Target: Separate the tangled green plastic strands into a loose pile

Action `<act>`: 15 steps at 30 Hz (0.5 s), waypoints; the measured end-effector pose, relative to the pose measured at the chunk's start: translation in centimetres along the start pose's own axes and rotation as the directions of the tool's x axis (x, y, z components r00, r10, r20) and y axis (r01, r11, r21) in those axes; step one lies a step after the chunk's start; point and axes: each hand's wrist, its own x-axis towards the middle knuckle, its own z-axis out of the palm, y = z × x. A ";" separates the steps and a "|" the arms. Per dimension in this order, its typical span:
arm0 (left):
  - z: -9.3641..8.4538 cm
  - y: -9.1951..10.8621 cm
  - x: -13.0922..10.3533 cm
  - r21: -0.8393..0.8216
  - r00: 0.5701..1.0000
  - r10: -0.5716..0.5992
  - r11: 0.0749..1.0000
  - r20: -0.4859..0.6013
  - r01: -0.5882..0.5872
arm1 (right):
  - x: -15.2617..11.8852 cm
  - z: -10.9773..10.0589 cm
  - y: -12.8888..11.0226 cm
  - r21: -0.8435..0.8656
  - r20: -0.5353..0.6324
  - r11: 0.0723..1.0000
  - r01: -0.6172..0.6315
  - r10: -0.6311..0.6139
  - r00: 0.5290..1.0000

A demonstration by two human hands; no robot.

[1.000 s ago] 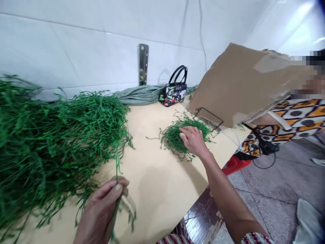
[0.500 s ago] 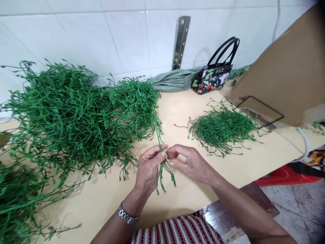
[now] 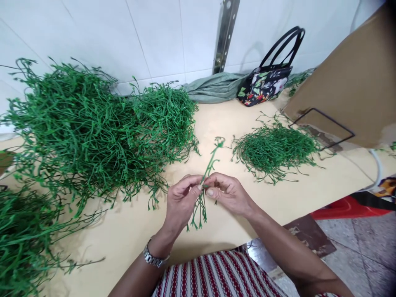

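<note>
Between thumb and fingers, my left hand (image 3: 185, 199) pinches a small bunch of thin green artificial-looking stems (image 3: 209, 162). The bunch leans up and to the right, and several of its branched ends hang below the fingers. My right hand (image 3: 227, 193) meets it from the right, thumb and fingertips closed on part of the same stems. Exactly how the right fingertips grip is partly hidden. Left of my hands lies a large heap of similar green stems (image 3: 93, 128), and to the right a smaller, flatter pile of stems (image 3: 278, 148).
Another heap of stems (image 3: 18, 243) fills the near left of the cream table (image 3: 130, 247). A floral handbag (image 3: 262, 86) and a green cloth (image 3: 216, 88) lie along the tiled wall. At the right stand a brown cardboard sheet (image 3: 343, 90) and a dark wire frame (image 3: 334, 119).
The held stems have swung from nearly upright to leaning right. My right hand has closed in against the bunch beside my left fingers. The view has shifted slightly.
</note>
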 end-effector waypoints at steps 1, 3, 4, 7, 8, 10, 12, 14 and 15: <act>0.0 0.1 -0.1 0.060 0.999 0.051 0.997 0.005 -0.052 | 0.0 0.2 0.2 0.014 -0.014 1.000 -0.004 0.004 1.000; 0.0 0.3 -0.3 0.152 0.991 0.133 0.979 0.021 -0.135 | -0.1 0.5 0.3 -0.001 -0.054 1.000 -0.010 0.010 0.998; 0.0 0.4 -0.4 0.182 0.986 0.162 0.969 0.031 -0.165 | -0.2 0.6 0.3 -0.029 -0.068 1.000 -0.011 0.009 0.998; 0.0 0.7 -0.6 0.263 0.980 0.190 0.944 0.057 -0.198 | -0.3 0.3 -0.1 -0.200 -0.054 0.980 0.011 -0.023 0.998; -0.1 0.7 -0.6 0.300 0.981 0.183 0.934 0.060 -0.192 | -0.3 0.0 -0.3 -0.282 -0.035 0.959 0.033 -0.044 0.998; -0.1 0.8 -0.6 0.380 0.987 0.149 0.911 0.058 -0.160 | -0.3 -0.5 -0.7 -0.448 0.018 0.889 0.095 -0.097 0.995; -0.1 0.8 -0.6 0.432 0.994 0.091 0.896 0.054 -0.105 | -0.3 -0.8 -1.1 -0.584 0.087 0.795 0.167 -0.143 0.986; -0.1 0.7 -0.6 0.425 0.998 0.025 0.904 0.055 -0.046 | -0.3 -0.9 -1.3 -0.665 0.138 0.718 0.206 -0.153 0.979; -0.1 0.7 -0.6 0.397 0.998 -0.014 0.918 0.064 -0.013 | -0.3 -0.9 -1.3 -0.685 0.152 0.697 0.212 -0.148 0.977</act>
